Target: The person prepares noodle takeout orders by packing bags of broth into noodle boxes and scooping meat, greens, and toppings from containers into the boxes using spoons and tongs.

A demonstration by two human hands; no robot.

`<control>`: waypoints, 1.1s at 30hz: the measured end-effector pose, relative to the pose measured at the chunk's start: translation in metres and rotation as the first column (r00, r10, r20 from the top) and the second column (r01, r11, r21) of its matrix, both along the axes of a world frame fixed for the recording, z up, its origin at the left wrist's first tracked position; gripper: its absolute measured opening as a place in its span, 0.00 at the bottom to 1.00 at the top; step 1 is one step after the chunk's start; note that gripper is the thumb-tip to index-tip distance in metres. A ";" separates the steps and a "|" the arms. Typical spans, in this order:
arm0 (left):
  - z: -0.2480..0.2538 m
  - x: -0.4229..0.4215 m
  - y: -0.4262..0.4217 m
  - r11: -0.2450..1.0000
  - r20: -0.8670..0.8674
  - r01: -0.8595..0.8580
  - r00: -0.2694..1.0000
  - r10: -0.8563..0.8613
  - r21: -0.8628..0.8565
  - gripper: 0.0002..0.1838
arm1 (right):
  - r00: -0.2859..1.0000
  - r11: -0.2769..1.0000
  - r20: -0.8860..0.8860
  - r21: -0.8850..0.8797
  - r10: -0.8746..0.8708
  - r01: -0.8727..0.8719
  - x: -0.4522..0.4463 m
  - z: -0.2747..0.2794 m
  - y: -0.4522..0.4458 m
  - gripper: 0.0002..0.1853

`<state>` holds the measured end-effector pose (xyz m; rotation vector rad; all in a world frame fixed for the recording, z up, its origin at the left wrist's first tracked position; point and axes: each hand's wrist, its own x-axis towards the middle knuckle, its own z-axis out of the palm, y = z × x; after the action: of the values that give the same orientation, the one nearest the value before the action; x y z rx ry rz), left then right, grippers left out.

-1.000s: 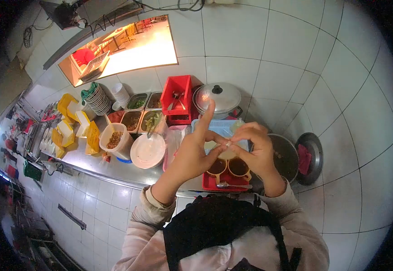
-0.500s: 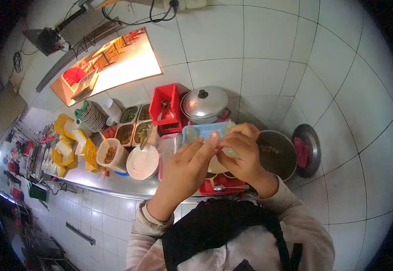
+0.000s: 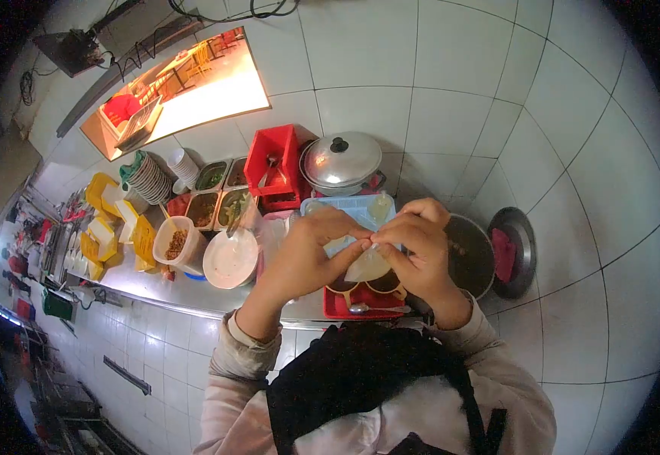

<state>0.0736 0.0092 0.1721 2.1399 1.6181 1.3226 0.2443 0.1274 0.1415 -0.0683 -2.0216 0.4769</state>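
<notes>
A small clear plastic bag (image 3: 368, 267) with pale, cloudy contents hangs between my hands. My left hand (image 3: 316, 254) pinches its gathered top between thumb and fingers. From the other side my right hand (image 3: 419, 246) pinches the same neck, fingertips meeting the left ones. Behind my hands, similar filled bags (image 3: 381, 206) rest on a light blue basket (image 3: 349, 202). Below the held bag, a red tray (image 3: 336, 311) carries a metal spoon (image 3: 375, 309) and round, handled vessels (image 3: 343, 287), partly hidden.
Right of my hands stands a large pot (image 3: 470, 262) of dark liquid. Behind are a lidded pot (image 3: 341, 167) and a red bin (image 3: 260, 168). To the left sit a stack of white plates (image 3: 230, 262), a tub of brown food (image 3: 186, 254) and metal food pans (image 3: 205, 208).
My hands have come down slightly, with fingertips brought together at the bag's neck; the bag now shows more clearly below them. The view has shifted slightly.
</notes>
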 end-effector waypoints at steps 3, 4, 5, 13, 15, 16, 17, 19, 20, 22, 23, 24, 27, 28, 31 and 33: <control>0.005 0.006 0.003 0.996 -0.119 -0.073 0.990 0.078 0.046 0.05 | 1.000 0.999 0.011 -0.042 0.012 -0.011 -0.002 -0.009 0.007 0.06; 0.003 0.007 0.004 0.996 -0.111 -0.070 0.991 0.075 0.051 0.05 | 1.000 0.998 0.016 -0.061 0.018 -0.017 -0.002 -0.012 0.010 0.06; 0.001 0.007 0.006 0.996 -0.104 -0.068 0.992 0.073 0.057 0.05 | 0.999 0.996 0.030 -0.084 0.027 -0.024 -0.002 -0.013 0.011 0.06; -0.009 -0.004 0.023 0.997 -0.058 0.068 0.996 -0.071 -0.045 0.07 | 0.989 0.990 0.060 0.030 0.135 -0.137 -0.007 -0.025 0.030 0.08; -0.013 -0.004 0.025 0.988 0.006 0.107 0.994 -0.107 -0.108 0.07 | 0.977 0.979 0.071 0.035 0.200 -0.203 -0.006 -0.026 0.036 0.08; -0.013 -0.004 0.026 0.986 0.013 0.110 0.994 -0.109 -0.124 0.07 | 0.970 0.972 0.075 0.036 0.231 -0.234 -0.006 -0.027 0.038 0.08; -0.013 -0.004 0.028 0.984 0.020 0.113 0.994 -0.111 -0.141 0.07 | 0.966 0.968 0.086 0.034 0.243 -0.247 -0.004 -0.028 0.041 0.08; -0.011 -0.005 0.030 0.971 0.041 0.134 0.991 -0.129 -0.196 0.06 | 0.958 0.962 0.104 0.028 0.266 -0.270 -0.001 -0.033 0.046 0.08; -0.009 -0.006 0.031 0.961 0.056 0.154 0.988 -0.145 -0.231 0.06 | 0.955 0.957 0.094 0.039 0.282 -0.287 -0.002 -0.035 0.048 0.09; -0.006 -0.006 0.033 0.937 0.092 0.174 0.984 -0.154 -0.302 0.07 | 0.948 0.947 0.074 0.061 0.310 -0.315 -0.003 -0.040 0.051 0.10; -0.005 -0.006 0.033 0.924 0.112 0.175 0.983 -0.145 -0.340 0.07 | 0.951 0.953 0.091 0.039 0.295 -0.299 -0.001 -0.041 0.050 0.10; -0.005 -0.005 0.034 0.909 0.130 0.177 0.982 -0.137 -0.377 0.07 | 0.954 0.959 0.106 0.018 0.279 -0.283 0.000 -0.042 0.048 0.10; -0.012 -0.008 0.039 0.897 0.208 0.148 0.976 -0.064 -0.416 0.07 | 0.959 0.963 0.096 -0.065 0.267 -0.261 0.004 -0.036 0.044 0.10; -0.010 -0.006 0.038 0.885 0.204 0.142 0.978 -0.055 -0.444 0.06 | 0.959 0.960 0.086 -0.098 0.270 -0.261 0.005 -0.036 0.042 0.10; -0.008 -0.003 0.038 0.877 0.186 0.121 0.982 -0.036 -0.465 0.05 | 0.990 0.983 0.023 -0.122 0.139 -0.135 -0.002 -0.044 0.037 0.10; -0.011 -0.003 0.040 0.914 0.167 0.101 0.985 -0.037 -0.393 0.06 | 0.996 0.988 0.051 -0.133 0.080 -0.073 -0.002 -0.040 0.034 0.10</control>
<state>0.0702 0.0487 0.1610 1.7850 1.5713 1.0011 0.2423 0.1617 0.1018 -0.0859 -2.0510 0.6632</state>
